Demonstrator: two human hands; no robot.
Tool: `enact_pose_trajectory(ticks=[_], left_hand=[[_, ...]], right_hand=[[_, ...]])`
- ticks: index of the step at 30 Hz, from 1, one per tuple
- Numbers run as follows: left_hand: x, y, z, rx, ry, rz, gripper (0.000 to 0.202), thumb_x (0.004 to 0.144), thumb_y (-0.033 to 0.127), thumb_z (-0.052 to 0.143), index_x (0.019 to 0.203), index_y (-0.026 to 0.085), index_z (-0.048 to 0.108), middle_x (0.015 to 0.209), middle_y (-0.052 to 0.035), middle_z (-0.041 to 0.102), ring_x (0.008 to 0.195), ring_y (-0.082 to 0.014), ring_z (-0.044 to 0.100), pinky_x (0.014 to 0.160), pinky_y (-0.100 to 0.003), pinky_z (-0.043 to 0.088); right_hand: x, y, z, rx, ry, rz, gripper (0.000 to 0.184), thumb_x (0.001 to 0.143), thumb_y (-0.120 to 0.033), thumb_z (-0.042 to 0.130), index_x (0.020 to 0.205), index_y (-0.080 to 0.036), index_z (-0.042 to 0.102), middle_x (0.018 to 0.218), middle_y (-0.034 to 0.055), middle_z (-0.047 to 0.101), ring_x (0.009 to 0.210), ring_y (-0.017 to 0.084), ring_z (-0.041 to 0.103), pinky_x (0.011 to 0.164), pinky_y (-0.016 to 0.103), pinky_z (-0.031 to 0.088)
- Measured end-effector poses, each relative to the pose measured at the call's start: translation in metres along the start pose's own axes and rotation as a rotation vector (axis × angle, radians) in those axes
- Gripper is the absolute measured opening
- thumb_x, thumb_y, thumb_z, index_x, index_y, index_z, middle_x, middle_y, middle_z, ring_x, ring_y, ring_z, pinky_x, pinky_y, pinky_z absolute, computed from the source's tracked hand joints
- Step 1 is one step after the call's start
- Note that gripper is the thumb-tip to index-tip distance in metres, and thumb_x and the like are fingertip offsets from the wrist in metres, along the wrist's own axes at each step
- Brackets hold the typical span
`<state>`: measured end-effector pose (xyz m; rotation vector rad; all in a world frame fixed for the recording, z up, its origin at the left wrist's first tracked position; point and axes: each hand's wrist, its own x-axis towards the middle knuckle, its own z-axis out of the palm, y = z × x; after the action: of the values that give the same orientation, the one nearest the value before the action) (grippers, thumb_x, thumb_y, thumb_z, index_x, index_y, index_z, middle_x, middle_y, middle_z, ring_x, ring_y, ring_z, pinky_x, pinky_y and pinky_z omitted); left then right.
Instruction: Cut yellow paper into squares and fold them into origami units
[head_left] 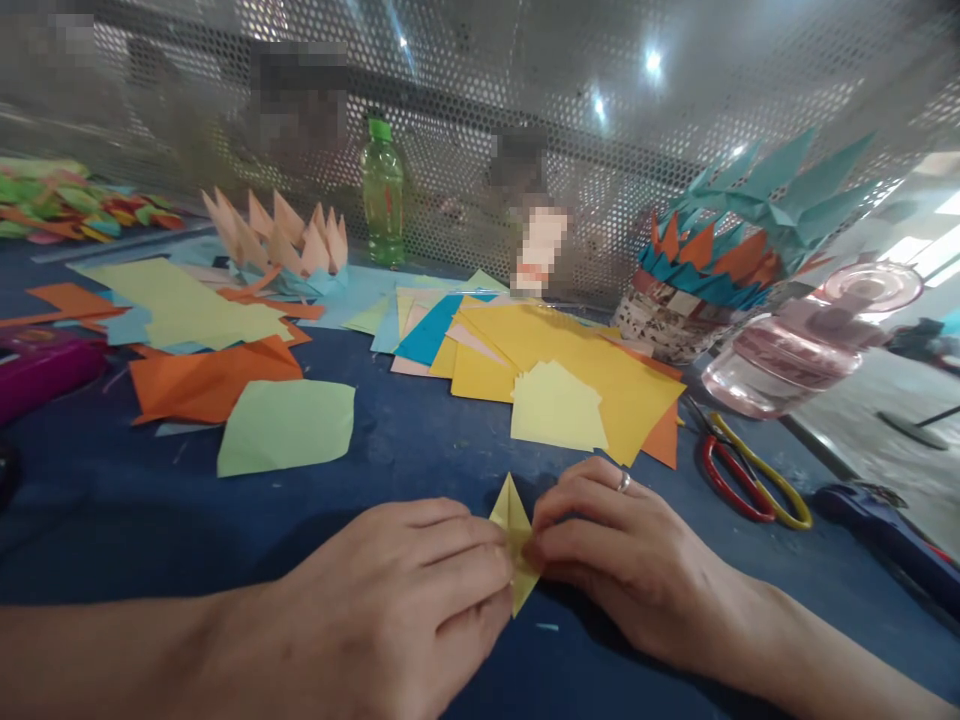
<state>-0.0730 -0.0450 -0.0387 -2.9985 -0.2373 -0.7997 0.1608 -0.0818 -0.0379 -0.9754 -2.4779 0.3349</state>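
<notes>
Pinching the folded yellow origami paper (514, 545) between your left hand (390, 600) and right hand (630, 555), fingers (472, 565) closed on it from either side, long axis pointing away from you.

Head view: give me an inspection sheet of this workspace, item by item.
surface: blue tabletop
job's things: folded yellow paper, pinched between both hands
clutter: loose paper sheets, folded paper models, scissors, pink bottle, green bottle
hands: left hand and right hand both hold the paper
cables: nothing seen
surroundings: perforated metal screen, blurred people beyond it
</notes>
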Motion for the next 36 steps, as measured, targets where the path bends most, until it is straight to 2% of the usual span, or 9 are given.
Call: enact_pose_trajectory(ticks=[5,9,15,19,25,36], left_hand=[[0.000,0.001,0.001,-0.006,0.035,0.005,0.032,0.096,0.018,0.033,0.104,0.021,0.064,0.088,-0.0020,0.069,0.082,-0.0143,0.062,0.083,-0.026,0.048],[-0.001,0.000,0.000,-0.019,0.015,0.024,0.030,0.093,0.015,0.036,0.104,0.020,0.064,0.090,-0.0031,0.069,0.084,-0.0147,0.062,0.085,-0.026,0.047],[-0.002,-0.001,-0.002,-0.026,-0.010,0.046,0.029,0.092,0.016,0.040,0.105,0.020,0.065,0.092,-0.0037,0.070,0.088,-0.0159,0.063,0.086,-0.028,0.048],[-0.003,0.001,-0.002,-0.008,-0.010,0.052,0.027,0.090,0.013,0.042,0.103,0.020,0.066,0.090,-0.0040,0.071,0.087,-0.0167,0.063,0.085,-0.030,0.050],[-0.009,0.001,0.001,-0.009,-0.002,0.022,0.027,0.090,0.017,0.044,0.104,0.022,0.066,0.091,-0.0044,0.070,0.089,-0.0179,0.063,0.087,-0.031,0.050],[-0.008,0.002,-0.002,-0.027,-0.013,0.028,0.026,0.089,0.015,0.043,0.101,0.020,0.066,0.090,-0.0060,0.071,0.086,-0.0188,0.063,0.085,-0.033,0.050]], right_hand=[[0.002,0.001,0.001,0.095,0.015,0.023,0.011,0.088,-0.008,0.055,0.088,-0.017,0.061,0.093,0.0035,0.063,0.089,0.013,0.053,0.083,0.029,0.044],[0.002,-0.001,0.000,0.141,-0.015,0.051,0.010,0.089,-0.009,0.055,0.088,-0.017,0.061,0.093,0.0030,0.063,0.092,0.013,0.053,0.086,0.028,0.044],[0.002,-0.003,0.001,0.245,-0.024,0.288,0.003,0.085,-0.018,0.064,0.085,-0.021,0.062,0.097,0.0022,0.058,0.098,0.014,0.054,0.089,0.030,0.043],[0.005,-0.008,0.002,0.262,-0.035,0.393,0.005,0.085,-0.020,0.064,0.080,-0.021,0.061,0.096,0.0014,0.056,0.096,0.015,0.053,0.087,0.030,0.044],[0.006,-0.019,0.003,0.197,0.005,0.444,0.012,0.083,-0.009,0.060,0.078,-0.020,0.057,0.094,0.0019,0.056,0.091,0.015,0.053,0.083,0.032,0.045],[0.012,-0.024,0.008,0.137,0.063,0.496,0.012,0.081,-0.012,0.061,0.075,-0.021,0.056,0.091,0.0004,0.056,0.090,0.016,0.053,0.081,0.034,0.044]])
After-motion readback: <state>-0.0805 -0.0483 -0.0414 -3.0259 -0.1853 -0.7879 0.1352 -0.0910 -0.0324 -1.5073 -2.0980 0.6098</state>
